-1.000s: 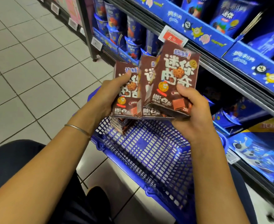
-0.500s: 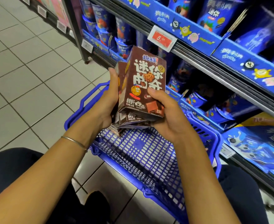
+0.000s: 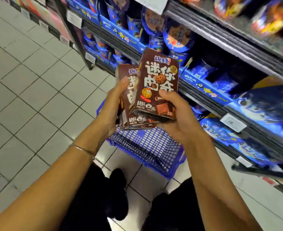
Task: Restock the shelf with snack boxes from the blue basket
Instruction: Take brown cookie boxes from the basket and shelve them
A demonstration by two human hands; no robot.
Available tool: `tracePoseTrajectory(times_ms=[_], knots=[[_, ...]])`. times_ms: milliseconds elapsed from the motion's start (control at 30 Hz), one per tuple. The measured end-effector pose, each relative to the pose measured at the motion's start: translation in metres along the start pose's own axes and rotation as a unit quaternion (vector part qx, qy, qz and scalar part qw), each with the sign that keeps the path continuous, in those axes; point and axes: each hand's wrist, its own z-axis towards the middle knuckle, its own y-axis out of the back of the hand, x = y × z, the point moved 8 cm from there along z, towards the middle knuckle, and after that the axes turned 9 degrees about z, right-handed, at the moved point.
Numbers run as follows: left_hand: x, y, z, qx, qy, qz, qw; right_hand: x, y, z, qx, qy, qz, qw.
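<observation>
Left hand [image 3: 114, 104] and right hand [image 3: 179, 120] curl round brown cardboard snack boxes [image 3: 157, 84], now bunched together, ready for the two o'clock blue shelf [image 3: 204, 90]

Shop aisle, supermarket type. A tiered shelf unit [image 3: 220, 36] is carrying rows of blue packaged snacks [image 3: 177, 37], with price tags [image 3: 233, 122] sitting on its front rails. A blue basket [image 3: 147, 147] is standing on the tiled floor [image 3: 29, 80] just in front of the shelf unit. Identical retail-printed snack boxes [image 3: 159, 84] are showing in front of it too. More tagged shelving is running on beyond the unit's far end.
</observation>
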Motion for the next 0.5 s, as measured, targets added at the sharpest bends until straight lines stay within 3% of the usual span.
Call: tracePoseTrajectory(times_ms=[200, 500], knots=[[-0.138, -0.072, -0.126, 0.030, -0.015, -0.052, 0.998, 0.121, -0.096, -0.133, -0.015, 0.021, -0.025, 0.999], [-0.331, -0.199, -0.261, 0.022, -0.156, 0.018, 0.987, 0.279, -0.197, -0.295, 0.080, 0.150, 0.028, 0.985]])
